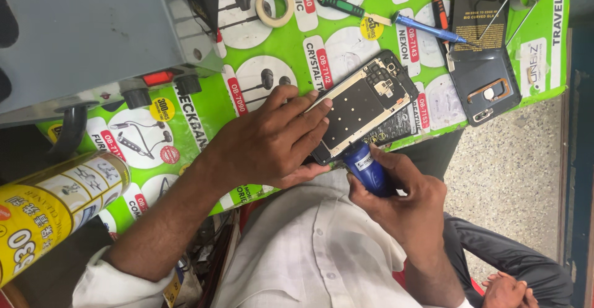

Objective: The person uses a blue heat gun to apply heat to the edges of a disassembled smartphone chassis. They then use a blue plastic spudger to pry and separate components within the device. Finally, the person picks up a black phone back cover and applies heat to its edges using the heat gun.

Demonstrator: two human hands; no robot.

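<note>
We are looking down at an opened phone (365, 104) lying slantwise on the table (278, 42), its back removed so that the metal plate and circuit parts are showing. Our left hand (269, 141) is lying flat over the lower end of the phone, fingers spread and pressing it down, its grip loose rather than clenched. Our right hand (402, 199) is wrapping around the blue handle of a screwdriver (366, 165), gripping it firmly, and the tool's tip is meeting the phone's lower edge just beside the left fingers.

The table is showing a bright green printed sheet, covered with white rounded panels picturing black earphones, narrow red label strips and small yellow round badges. A dark phone back cover (486, 88) is resting to the right of the phone, near but apart from it. Above the cover a tall black package with yellow lettering (481, 8) is lying flat. A blue-handled screwdriver (428, 29) and a green-handled tool (339, 4) are lying across the sheet at the top, beside a roll of pale tape (275, 4). A grey metal box with a red switch (93, 32) is standing at the upper left. At the lower left a yellow spray can with a white label band (52, 212) is jutting into view, well apart from the phone.
</note>
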